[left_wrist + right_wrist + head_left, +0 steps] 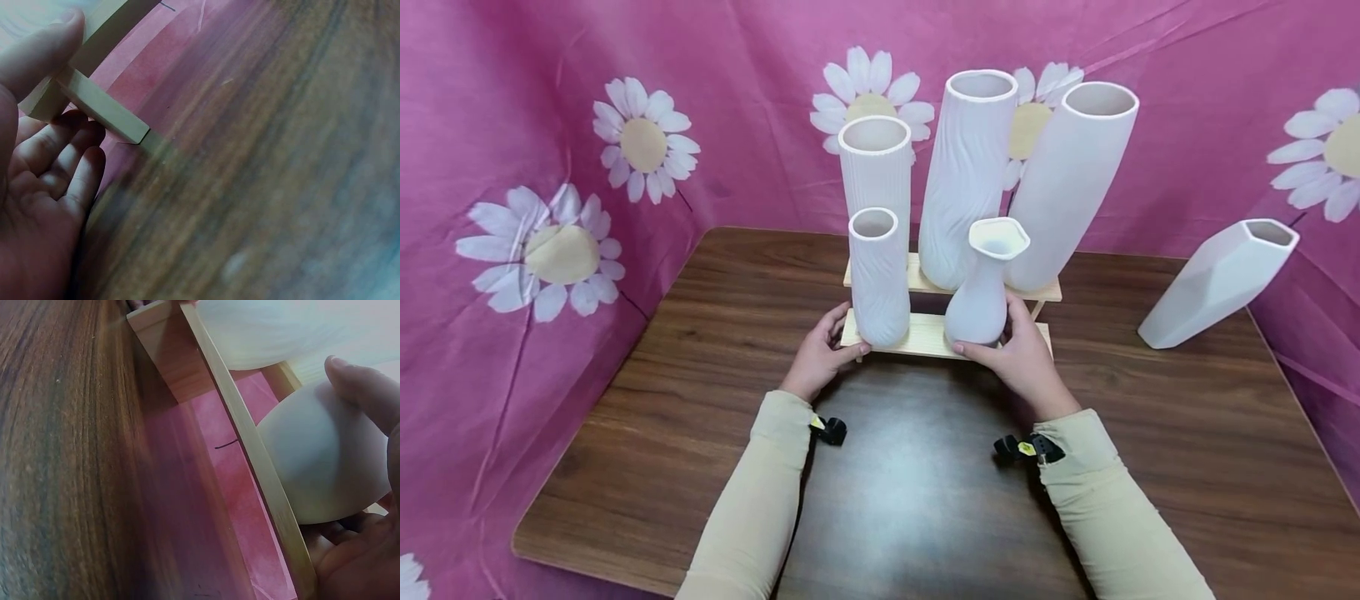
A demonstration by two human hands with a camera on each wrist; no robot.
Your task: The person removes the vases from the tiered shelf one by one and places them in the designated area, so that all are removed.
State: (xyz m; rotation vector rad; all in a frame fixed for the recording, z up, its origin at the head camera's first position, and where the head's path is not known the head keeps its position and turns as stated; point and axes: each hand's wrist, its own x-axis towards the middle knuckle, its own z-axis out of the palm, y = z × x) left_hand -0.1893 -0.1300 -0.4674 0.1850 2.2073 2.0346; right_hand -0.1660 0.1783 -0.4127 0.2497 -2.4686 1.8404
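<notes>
A two-tier light wooden stand point(928, 335) holds several white vases. At the left end of its lower shelf my left hand point(817, 354) grips the board, thumb on top and fingers underneath; the left wrist view shows the fingers by the stand's leg point(106, 109). Beside that thumb a small swirl-ribbed vase point(880, 287) stands upright. On the same shelf, to the right, is a round-bellied vase with a flared rim point(981, 292). My right hand point(1026, 358) holds it low on the belly, thumb in front and fingers behind, its base at the shelf in the right wrist view.
Three taller vases stand on the upper shelf: a ribbed one point(876, 175), a swirled one point(966, 183) and a smooth one point(1067, 183). A faceted white vase point(1213, 283) is on the brown table point(700, 375) at right. Pink flowered cloth point(760, 108) hangs behind.
</notes>
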